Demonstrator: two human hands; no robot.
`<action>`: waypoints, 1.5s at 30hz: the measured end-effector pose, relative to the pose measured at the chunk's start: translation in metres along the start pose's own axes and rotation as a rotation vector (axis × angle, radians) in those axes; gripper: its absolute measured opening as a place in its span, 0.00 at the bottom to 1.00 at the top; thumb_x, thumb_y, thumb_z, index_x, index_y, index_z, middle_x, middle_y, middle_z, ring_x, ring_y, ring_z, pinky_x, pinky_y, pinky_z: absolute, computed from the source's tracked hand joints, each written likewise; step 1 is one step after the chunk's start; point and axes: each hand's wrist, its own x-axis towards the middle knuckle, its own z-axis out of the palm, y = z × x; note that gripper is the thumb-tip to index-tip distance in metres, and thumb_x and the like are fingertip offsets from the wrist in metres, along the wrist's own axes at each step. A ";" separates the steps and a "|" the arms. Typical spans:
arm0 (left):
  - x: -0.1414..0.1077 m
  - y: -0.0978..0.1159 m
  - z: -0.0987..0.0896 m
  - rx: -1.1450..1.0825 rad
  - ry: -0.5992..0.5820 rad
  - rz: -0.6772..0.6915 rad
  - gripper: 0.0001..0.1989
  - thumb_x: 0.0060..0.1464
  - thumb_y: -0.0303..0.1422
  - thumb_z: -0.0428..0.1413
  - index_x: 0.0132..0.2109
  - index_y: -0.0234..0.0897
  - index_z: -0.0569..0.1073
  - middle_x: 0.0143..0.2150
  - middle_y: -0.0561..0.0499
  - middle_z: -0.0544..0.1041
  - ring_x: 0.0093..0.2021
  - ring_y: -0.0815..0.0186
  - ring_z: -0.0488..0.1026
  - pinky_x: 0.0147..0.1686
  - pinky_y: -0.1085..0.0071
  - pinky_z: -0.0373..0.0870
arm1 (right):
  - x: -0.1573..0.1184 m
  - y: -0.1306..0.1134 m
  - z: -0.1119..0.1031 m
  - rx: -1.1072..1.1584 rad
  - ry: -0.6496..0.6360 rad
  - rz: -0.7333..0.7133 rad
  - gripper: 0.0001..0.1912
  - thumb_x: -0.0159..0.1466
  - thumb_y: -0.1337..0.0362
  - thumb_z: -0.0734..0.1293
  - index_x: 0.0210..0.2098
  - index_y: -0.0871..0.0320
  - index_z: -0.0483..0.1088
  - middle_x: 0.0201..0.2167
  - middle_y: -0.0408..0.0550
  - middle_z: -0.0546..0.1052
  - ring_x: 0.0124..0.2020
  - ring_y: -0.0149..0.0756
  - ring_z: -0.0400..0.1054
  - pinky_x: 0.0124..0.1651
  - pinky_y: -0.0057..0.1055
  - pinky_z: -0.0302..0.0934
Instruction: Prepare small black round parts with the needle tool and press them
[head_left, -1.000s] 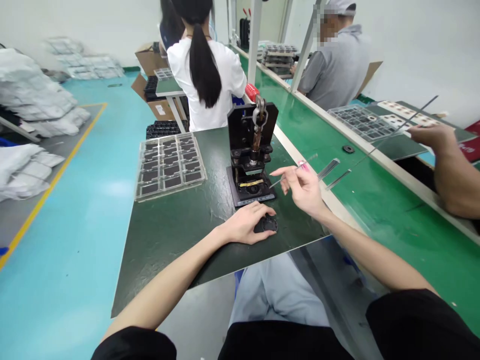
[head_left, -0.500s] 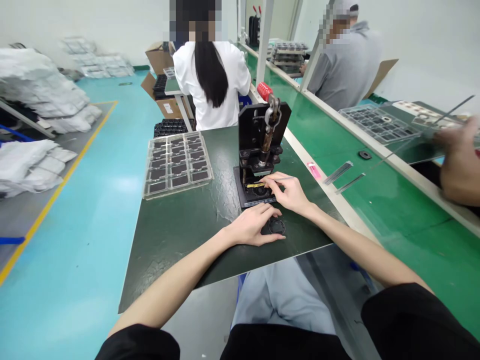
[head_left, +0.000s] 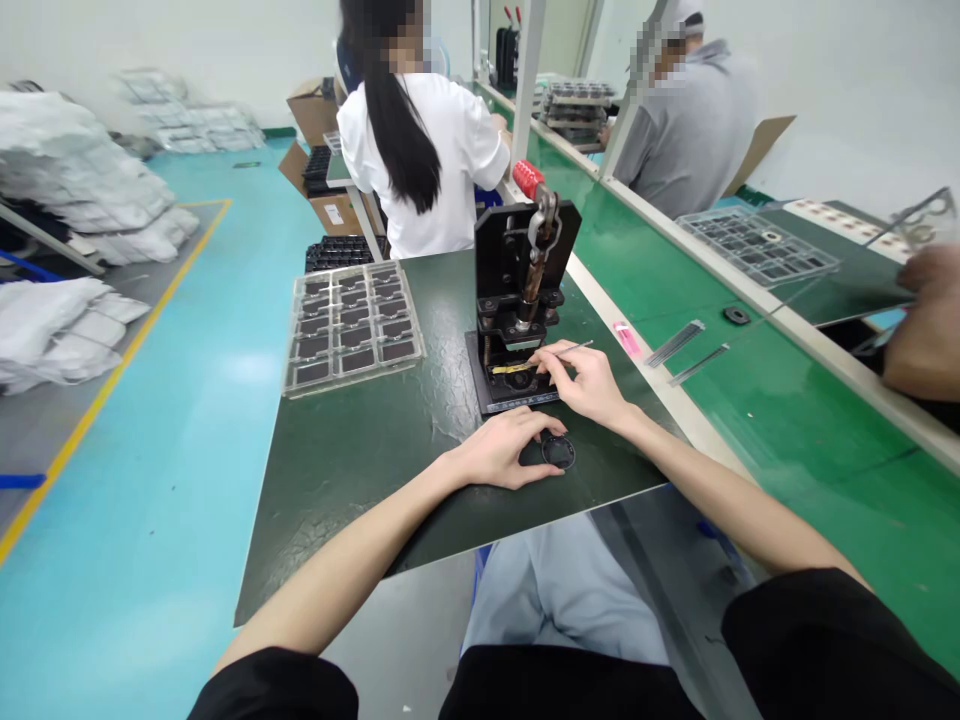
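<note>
Between the thumb and fingers of my left hand (head_left: pixel 510 448) is a round black part (head_left: pixel 559 452), gripped at its edge on the dark green tabletop (head_left: pixel 360 450). Just beyond it stands a black toggle press (head_left: pixel 521 285) with a red handle (head_left: pixel 529 180). My right hand (head_left: pixel 585 380) is closed in a pinch at the press's lower right, on a thin rod-like tool (head_left: pixel 576 348) whose kind I cannot make out. A narrow yellow strip (head_left: pixel 510 369) shows at the press base, left of my fingertips; whether it belongs to the tool is unclear.
A clear tray of black rectangular pieces (head_left: pixel 352 330) lies left of the press. To the right runs a green conveyor (head_left: pixel 750 400) with thin dark strips (head_left: pixel 675 344) and a black part (head_left: pixel 736 315). A co-worker's blurred hand (head_left: pixel 930 320) is at far right; two people sit ahead.
My right hand has shifted slightly right, with the tool tilting a little. The round part has moved slightly right and shows more. The white-shirted co-worker has shifted left.
</note>
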 end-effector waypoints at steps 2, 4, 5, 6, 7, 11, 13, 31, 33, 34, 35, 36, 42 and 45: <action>0.000 0.000 0.000 -0.004 0.006 -0.001 0.23 0.60 0.44 0.65 0.56 0.40 0.72 0.51 0.45 0.81 0.46 0.58 0.79 0.51 0.60 0.76 | -0.001 0.000 -0.001 -0.021 -0.004 -0.004 0.21 0.76 0.57 0.60 0.31 0.57 0.76 0.34 0.51 0.83 0.36 0.39 0.79 0.43 0.37 0.75; 0.000 0.000 0.000 0.004 0.016 0.005 0.22 0.60 0.45 0.64 0.56 0.39 0.72 0.49 0.45 0.81 0.45 0.58 0.80 0.50 0.60 0.76 | -0.001 0.001 -0.001 -0.024 -0.007 -0.004 0.19 0.75 0.58 0.61 0.33 0.57 0.77 0.34 0.51 0.83 0.35 0.39 0.79 0.41 0.36 0.75; 0.001 0.000 0.001 0.014 0.025 0.004 0.22 0.60 0.46 0.64 0.55 0.39 0.72 0.48 0.45 0.81 0.45 0.58 0.80 0.50 0.61 0.76 | -0.001 0.002 0.000 -0.022 -0.009 0.000 0.17 0.75 0.58 0.61 0.35 0.57 0.77 0.35 0.51 0.83 0.35 0.38 0.78 0.40 0.35 0.74; 0.001 0.001 0.001 0.030 0.039 -0.001 0.22 0.60 0.46 0.64 0.55 0.39 0.72 0.47 0.45 0.81 0.44 0.58 0.80 0.49 0.61 0.76 | -0.001 0.003 0.001 -0.019 -0.017 0.006 0.16 0.74 0.58 0.63 0.36 0.57 0.78 0.37 0.51 0.84 0.34 0.38 0.78 0.38 0.34 0.74; 0.001 0.001 0.002 0.048 0.057 -0.013 0.22 0.60 0.47 0.64 0.54 0.39 0.71 0.47 0.46 0.81 0.44 0.58 0.80 0.48 0.62 0.77 | 0.000 0.004 0.003 -0.018 -0.030 0.012 0.15 0.74 0.58 0.64 0.37 0.57 0.78 0.38 0.52 0.84 0.34 0.38 0.78 0.37 0.34 0.74; 0.001 0.000 0.005 0.126 0.152 -0.107 0.25 0.57 0.52 0.65 0.52 0.41 0.71 0.45 0.48 0.81 0.43 0.59 0.81 0.45 0.63 0.78 | 0.001 0.010 0.010 -0.041 -0.070 0.020 0.15 0.73 0.58 0.65 0.34 0.57 0.78 0.40 0.53 0.84 0.35 0.39 0.78 0.36 0.35 0.73; 0.001 -0.001 0.006 0.146 0.189 -0.140 0.30 0.52 0.56 0.66 0.52 0.42 0.70 0.44 0.49 0.80 0.41 0.59 0.80 0.43 0.63 0.78 | 0.001 0.013 0.013 -0.053 -0.079 0.014 0.15 0.73 0.58 0.65 0.32 0.57 0.77 0.40 0.53 0.84 0.35 0.39 0.77 0.36 0.36 0.73; 0.001 0.003 -0.001 0.094 0.092 -0.139 0.24 0.56 0.45 0.66 0.55 0.41 0.70 0.37 0.52 0.79 0.35 0.62 0.78 0.38 0.66 0.74 | 0.002 0.025 0.021 -0.079 -0.094 -0.017 0.13 0.74 0.62 0.63 0.35 0.57 0.77 0.37 0.52 0.81 0.41 0.42 0.77 0.48 0.40 0.74; 0.002 0.003 -0.002 0.095 0.089 -0.132 0.23 0.56 0.44 0.65 0.55 0.41 0.71 0.36 0.53 0.78 0.35 0.62 0.78 0.38 0.66 0.74 | 0.002 0.024 0.022 -0.083 -0.090 -0.012 0.14 0.74 0.62 0.63 0.35 0.56 0.77 0.37 0.52 0.81 0.41 0.42 0.77 0.48 0.40 0.74; 0.002 0.004 -0.003 0.097 0.088 -0.131 0.23 0.56 0.43 0.65 0.55 0.41 0.71 0.35 0.53 0.77 0.35 0.62 0.78 0.38 0.66 0.74 | 0.002 0.024 0.022 -0.080 -0.087 -0.010 0.14 0.74 0.62 0.63 0.35 0.57 0.76 0.37 0.52 0.81 0.41 0.42 0.77 0.48 0.40 0.74; 0.002 0.004 -0.003 0.099 0.087 -0.131 0.23 0.56 0.43 0.65 0.55 0.41 0.71 0.35 0.53 0.77 0.35 0.62 0.78 0.37 0.66 0.73 | 0.002 0.024 0.022 -0.076 -0.085 -0.012 0.13 0.74 0.62 0.63 0.35 0.57 0.76 0.37 0.53 0.81 0.41 0.42 0.77 0.48 0.40 0.74; 0.002 0.004 -0.004 0.101 0.085 -0.131 0.23 0.56 0.43 0.65 0.55 0.41 0.71 0.35 0.53 0.77 0.35 0.62 0.78 0.37 0.66 0.73 | 0.002 0.024 0.022 -0.071 -0.084 -0.015 0.13 0.74 0.62 0.63 0.35 0.57 0.76 0.37 0.53 0.81 0.41 0.42 0.77 0.48 0.40 0.74; 0.002 0.012 0.007 0.181 0.162 -0.196 0.25 0.56 0.46 0.66 0.55 0.41 0.69 0.39 0.51 0.79 0.37 0.59 0.79 0.39 0.64 0.76 | 0.002 0.025 0.024 -0.090 -0.085 -0.017 0.12 0.73 0.62 0.64 0.34 0.56 0.75 0.37 0.52 0.81 0.40 0.42 0.76 0.48 0.40 0.74; 0.002 0.018 0.018 0.270 0.246 -0.237 0.27 0.54 0.50 0.67 0.52 0.40 0.69 0.46 0.46 0.81 0.44 0.55 0.80 0.45 0.60 0.78 | 0.002 0.026 0.024 -0.099 -0.081 -0.019 0.12 0.73 0.63 0.64 0.34 0.57 0.74 0.37 0.52 0.80 0.40 0.42 0.76 0.48 0.39 0.73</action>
